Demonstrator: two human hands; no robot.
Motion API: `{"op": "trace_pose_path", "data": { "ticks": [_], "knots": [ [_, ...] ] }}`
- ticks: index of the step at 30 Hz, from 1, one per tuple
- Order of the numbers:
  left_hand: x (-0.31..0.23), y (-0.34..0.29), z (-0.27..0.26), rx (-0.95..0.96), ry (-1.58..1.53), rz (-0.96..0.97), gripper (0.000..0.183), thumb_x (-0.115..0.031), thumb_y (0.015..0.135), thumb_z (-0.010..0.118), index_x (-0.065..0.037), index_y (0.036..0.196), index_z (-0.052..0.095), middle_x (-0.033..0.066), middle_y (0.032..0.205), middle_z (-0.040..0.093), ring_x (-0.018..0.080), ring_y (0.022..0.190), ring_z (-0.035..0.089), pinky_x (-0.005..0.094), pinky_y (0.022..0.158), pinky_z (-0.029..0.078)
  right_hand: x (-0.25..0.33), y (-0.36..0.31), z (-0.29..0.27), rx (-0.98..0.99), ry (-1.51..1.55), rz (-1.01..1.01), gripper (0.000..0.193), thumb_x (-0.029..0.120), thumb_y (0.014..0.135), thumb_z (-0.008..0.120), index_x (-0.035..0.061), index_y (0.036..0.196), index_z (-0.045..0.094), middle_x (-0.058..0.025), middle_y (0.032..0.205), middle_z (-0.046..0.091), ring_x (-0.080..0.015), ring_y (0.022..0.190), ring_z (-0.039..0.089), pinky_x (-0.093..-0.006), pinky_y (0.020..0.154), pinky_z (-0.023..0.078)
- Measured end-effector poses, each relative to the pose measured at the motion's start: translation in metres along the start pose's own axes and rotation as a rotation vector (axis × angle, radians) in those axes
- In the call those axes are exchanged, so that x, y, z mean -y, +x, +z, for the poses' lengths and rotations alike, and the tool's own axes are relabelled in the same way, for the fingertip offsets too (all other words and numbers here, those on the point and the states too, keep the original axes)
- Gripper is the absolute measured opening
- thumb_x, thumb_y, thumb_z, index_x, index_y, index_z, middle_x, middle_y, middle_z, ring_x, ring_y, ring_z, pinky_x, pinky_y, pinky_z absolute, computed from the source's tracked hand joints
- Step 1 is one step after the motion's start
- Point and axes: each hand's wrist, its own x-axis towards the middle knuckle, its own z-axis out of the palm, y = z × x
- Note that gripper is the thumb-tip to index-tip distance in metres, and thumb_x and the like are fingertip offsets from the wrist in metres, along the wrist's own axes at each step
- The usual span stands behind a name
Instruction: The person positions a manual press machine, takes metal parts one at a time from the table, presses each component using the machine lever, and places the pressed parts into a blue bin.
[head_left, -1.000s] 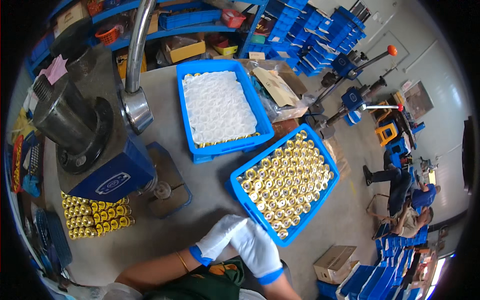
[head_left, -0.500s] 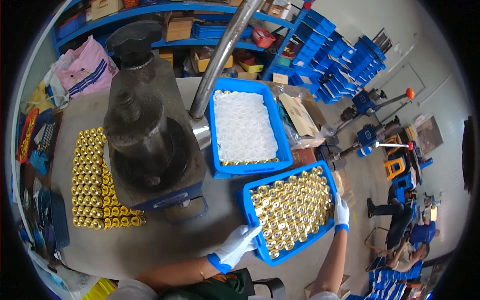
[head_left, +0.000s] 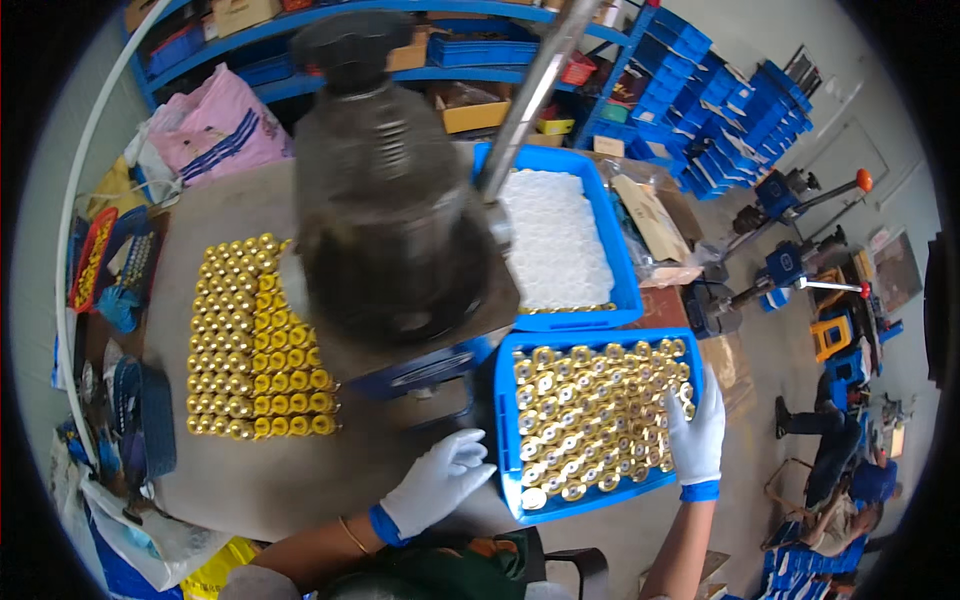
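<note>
A blue plastic bin (head_left: pixel 508 440) sits at the right front of the table, filled with rows of gold-coloured metal caps (head_left: pixel 590 430). My right hand (head_left: pixel 698 432), in a white glove with a blue cuff, straddles the bin's right wall, thumb inside over the caps and fingers outside. My left hand (head_left: pixel 437 486), gloved alike, is off the bin, a little left of its left wall. Its fingers are apart and slightly bent, with nothing in them. Left of the press, rows of gold caps (head_left: pixel 225 340) stand beside yellow-centred ones (head_left: pixel 290 375).
A dark metal press (head_left: pixel 395 220) with a long steel lever (head_left: pixel 540 90) stands mid-table. Behind the bin is a second blue bin (head_left: pixel 622 260) with white bubble wrap (head_left: pixel 555 240) over its contents. Blue shelves (head_left: pixel 480 75) line the back. A person (head_left: pixel 850 510) sits far right.
My left hand has let go of the bin's left wall and moved away leftward. The bin now sits straighter, and my right thumb reaches inside it. The whole view has shifted.
</note>
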Motion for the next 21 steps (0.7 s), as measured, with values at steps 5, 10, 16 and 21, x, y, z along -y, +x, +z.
{"op": "trace_pose_path", "data": {
  "ticks": [5,10,16,21],
  "knots": [
    [0.012,-0.028,-0.067,-0.563,1.006,0.445,0.1,-0.031,0.069,0.085,0.002,0.147,0.032,0.0246,0.144,0.04,0.0447,0.133,0.036,0.0513,0.11,0.034,0.186,0.078,0.076,0.496,0.73,-0.295,0.056,0.02,0.086,0.075,-0.0018,0.134,0.055,-0.0214,0.126,0.064,-0.0284,0.119,0.062,-0.0364,0.102,0.046],
    [0.006,0.014,-0.062,-0.553,1.153,0.267,0.112,-0.039,0.06,0.088,0.006,0.145,0.03,0.0274,0.141,0.043,0.0404,0.129,0.042,0.0493,0.105,0.036,0.188,0.123,0.224,0.321,0.929,-0.707,0.06,0.019,0.083,0.075,-0.0012,0.134,0.052,-0.0172,0.123,0.066,-0.0274,0.112,0.063,-0.0388,0.099,0.048],
    [-0.01,0.009,-0.076,-0.514,1.166,0.198,0.113,-0.04,0.058,0.089,0.004,0.145,0.032,0.0244,0.142,0.045,0.0364,0.128,0.045,0.0474,0.102,0.038,0.175,0.098,0.193,0.52,0.95,-0.636,0.061,0.02,0.082,0.076,-0.0014,0.134,0.052,-0.0161,0.122,0.066,-0.0268,0.111,0.063,-0.0393,0.099,0.048],
    [-0.005,0.035,-0.099,-0.405,1.204,0.248,0.115,-0.038,0.058,0.09,0.003,0.146,0.03,0.0248,0.144,0.043,0.0384,0.13,0.042,0.0486,0.103,0.037,0.204,0.128,0.165,0.628,0.893,-0.5,0.061,0.021,0.082,0.076,-0.0015,0.134,0.052,-0.0151,0.122,0.066,-0.0263,0.11,0.063,-0.0397,0.099,0.048]
  ]
}}
